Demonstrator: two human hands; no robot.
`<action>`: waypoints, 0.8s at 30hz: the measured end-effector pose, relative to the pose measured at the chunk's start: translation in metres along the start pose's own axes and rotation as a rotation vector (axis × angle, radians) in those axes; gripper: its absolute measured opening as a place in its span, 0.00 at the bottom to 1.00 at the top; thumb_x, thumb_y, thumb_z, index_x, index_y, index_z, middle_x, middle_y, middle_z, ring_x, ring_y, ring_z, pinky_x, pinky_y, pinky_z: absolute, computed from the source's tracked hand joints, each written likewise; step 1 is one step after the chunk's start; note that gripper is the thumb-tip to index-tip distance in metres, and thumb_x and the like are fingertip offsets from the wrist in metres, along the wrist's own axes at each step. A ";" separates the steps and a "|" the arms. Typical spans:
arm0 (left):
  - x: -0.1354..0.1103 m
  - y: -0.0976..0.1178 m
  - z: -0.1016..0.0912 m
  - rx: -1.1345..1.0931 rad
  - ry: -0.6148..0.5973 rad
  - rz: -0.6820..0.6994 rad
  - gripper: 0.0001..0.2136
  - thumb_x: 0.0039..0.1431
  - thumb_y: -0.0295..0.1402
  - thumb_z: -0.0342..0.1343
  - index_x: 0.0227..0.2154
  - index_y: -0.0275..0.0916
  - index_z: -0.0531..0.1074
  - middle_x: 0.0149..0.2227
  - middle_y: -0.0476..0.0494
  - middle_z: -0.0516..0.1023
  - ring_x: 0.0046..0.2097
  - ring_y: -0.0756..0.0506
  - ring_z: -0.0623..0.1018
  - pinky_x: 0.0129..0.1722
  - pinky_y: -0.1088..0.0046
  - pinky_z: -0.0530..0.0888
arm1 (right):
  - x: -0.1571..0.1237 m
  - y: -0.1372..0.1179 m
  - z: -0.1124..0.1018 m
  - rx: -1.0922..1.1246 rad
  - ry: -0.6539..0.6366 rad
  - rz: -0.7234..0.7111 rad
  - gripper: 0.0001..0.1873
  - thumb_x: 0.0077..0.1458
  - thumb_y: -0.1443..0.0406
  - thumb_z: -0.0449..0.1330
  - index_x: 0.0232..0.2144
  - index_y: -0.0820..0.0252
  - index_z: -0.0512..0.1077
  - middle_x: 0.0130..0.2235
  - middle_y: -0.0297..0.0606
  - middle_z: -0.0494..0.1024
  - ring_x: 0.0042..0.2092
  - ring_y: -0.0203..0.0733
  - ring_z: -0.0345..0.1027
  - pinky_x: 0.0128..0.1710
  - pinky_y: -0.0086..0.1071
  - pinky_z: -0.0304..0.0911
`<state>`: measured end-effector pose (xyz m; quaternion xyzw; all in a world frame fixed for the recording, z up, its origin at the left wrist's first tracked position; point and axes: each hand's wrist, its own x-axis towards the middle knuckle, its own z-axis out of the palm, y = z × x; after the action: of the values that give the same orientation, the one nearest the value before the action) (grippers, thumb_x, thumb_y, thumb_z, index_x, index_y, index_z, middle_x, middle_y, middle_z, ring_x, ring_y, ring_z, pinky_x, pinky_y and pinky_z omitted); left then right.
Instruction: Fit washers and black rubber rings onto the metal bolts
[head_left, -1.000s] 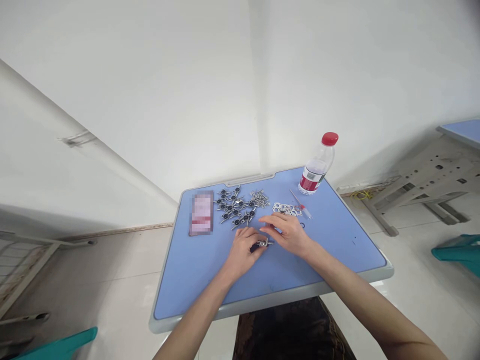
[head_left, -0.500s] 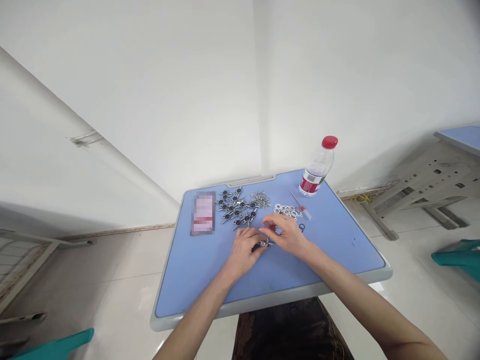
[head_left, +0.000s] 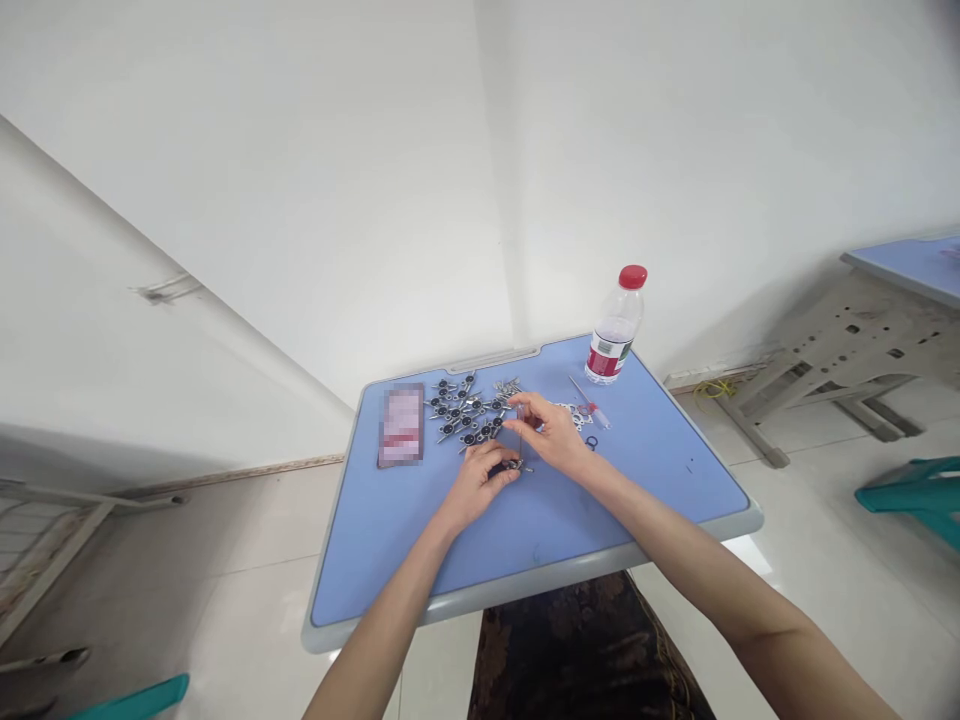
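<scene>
A white-walled room corner is rising behind a pale tiled floor, with a second blue-topped desk on a beige metal frame standing off to the right and a teal chair showing at the far right edge. A dark patterned cloth is covering the person's lap just below the near edge of the blue worktop, which has a grey rim. Along the worktop's far side, a blurred rectangular object is lying at the left, beside a cluster of star-shaped metal parts with black hubs and a small heap of screws. Further right are metal washers, a slim red-handled screwdriver, a dark ring and a plastic water bottle with a red cap; its red-and-white label is too small to read. The hands are working together near the worktop's middle. The left hand is curled closed around a small metal fitting, whose long axis is running roughly sideways and pointing toward the right hand. That right hand is nearer the far-side parts, its thumb and forefinger pinched close just above the fitting, though whether they are gripping anything cannot be told.
</scene>
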<state>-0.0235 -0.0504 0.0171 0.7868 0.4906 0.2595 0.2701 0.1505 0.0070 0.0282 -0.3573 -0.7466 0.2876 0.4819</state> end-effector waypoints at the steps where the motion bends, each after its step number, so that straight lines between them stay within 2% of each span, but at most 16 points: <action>1: 0.000 0.000 0.000 0.001 0.002 -0.003 0.09 0.63 0.37 0.54 0.41 0.41 0.74 0.41 0.45 0.76 0.46 0.44 0.74 0.50 0.62 0.65 | 0.000 0.000 0.000 -0.014 -0.002 -0.014 0.15 0.59 0.56 0.58 0.44 0.58 0.70 0.25 0.29 0.70 0.24 0.34 0.61 0.28 0.29 0.62; 7: 0.001 0.001 0.001 0.004 0.009 -0.009 0.09 0.64 0.37 0.52 0.41 0.41 0.74 0.41 0.45 0.76 0.46 0.43 0.74 0.50 0.62 0.65 | -0.001 -0.001 -0.005 -0.074 -0.062 -0.102 0.17 0.64 0.63 0.51 0.53 0.58 0.67 0.36 0.39 0.77 0.32 0.38 0.69 0.32 0.31 0.66; 10: 0.001 0.002 0.000 0.009 0.013 -0.007 0.08 0.64 0.36 0.52 0.41 0.41 0.73 0.41 0.45 0.76 0.46 0.43 0.74 0.50 0.62 0.65 | 0.000 -0.001 -0.005 -0.072 -0.089 -0.106 0.19 0.64 0.65 0.49 0.56 0.59 0.65 0.38 0.40 0.77 0.34 0.39 0.70 0.35 0.32 0.67; 14: 0.001 0.005 0.000 0.038 0.017 -0.008 0.07 0.64 0.36 0.52 0.40 0.41 0.73 0.40 0.46 0.76 0.44 0.44 0.74 0.49 0.62 0.66 | 0.001 0.001 -0.004 -0.071 -0.082 -0.090 0.18 0.64 0.64 0.50 0.55 0.58 0.66 0.36 0.39 0.77 0.33 0.38 0.70 0.34 0.32 0.67; 19: 0.001 0.005 0.004 0.081 0.041 0.016 0.06 0.61 0.32 0.57 0.40 0.41 0.74 0.40 0.46 0.76 0.45 0.44 0.74 0.49 0.62 0.65 | 0.000 0.002 -0.005 -0.072 -0.114 -0.085 0.15 0.62 0.63 0.54 0.50 0.56 0.69 0.32 0.35 0.75 0.29 0.36 0.67 0.32 0.30 0.66; 24: -0.001 0.004 0.006 0.104 0.087 0.031 0.05 0.58 0.31 0.60 0.38 0.42 0.75 0.38 0.47 0.76 0.44 0.44 0.75 0.47 0.64 0.66 | -0.002 0.000 -0.015 -0.035 -0.173 -0.064 0.11 0.61 0.62 0.56 0.45 0.56 0.70 0.33 0.34 0.75 0.32 0.36 0.69 0.31 0.28 0.66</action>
<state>-0.0170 -0.0538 0.0150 0.7953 0.5022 0.2719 0.2032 0.1650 0.0065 0.0323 -0.3156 -0.8013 0.2887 0.4184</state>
